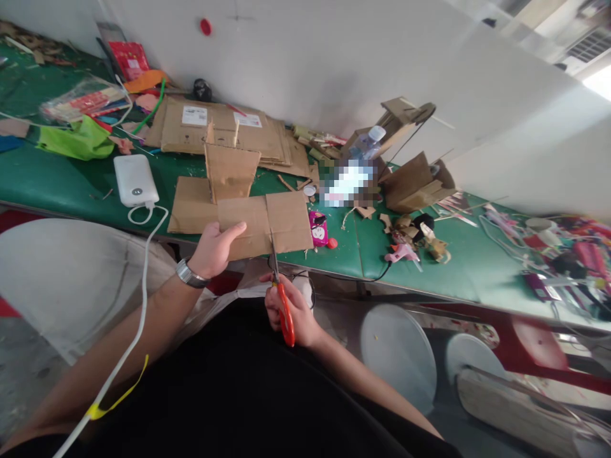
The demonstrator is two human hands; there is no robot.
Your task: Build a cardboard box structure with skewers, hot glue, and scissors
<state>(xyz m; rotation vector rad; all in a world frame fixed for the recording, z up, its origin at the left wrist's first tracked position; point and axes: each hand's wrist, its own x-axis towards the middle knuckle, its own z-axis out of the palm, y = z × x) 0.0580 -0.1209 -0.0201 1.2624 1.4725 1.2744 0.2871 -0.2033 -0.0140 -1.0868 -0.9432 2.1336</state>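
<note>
My left hand (216, 249) grips the left end of a flat cardboard piece (291, 219), thumb on top and fingers hidden beneath. In my right hand (298, 310) are scissors (285, 312) with red-orange handles, pointing away from me. Their blades meet the cardboard's near edge, in line with a crease or cut running across the piece. Just beyond stands an upright cardboard part (231, 172) with thin sticks at its top. Another flat cardboard sheet (189, 207) lies on the table to its left.
On the green table (344, 251) are a white power bank (135, 180) with a cable, stacked cardboard (191, 137), a pink glue gun (403, 253) and a cardboard box (420, 184). A plastic bottle (367, 143) stands near the wall. Round stools (398, 356) sit below, to the right.
</note>
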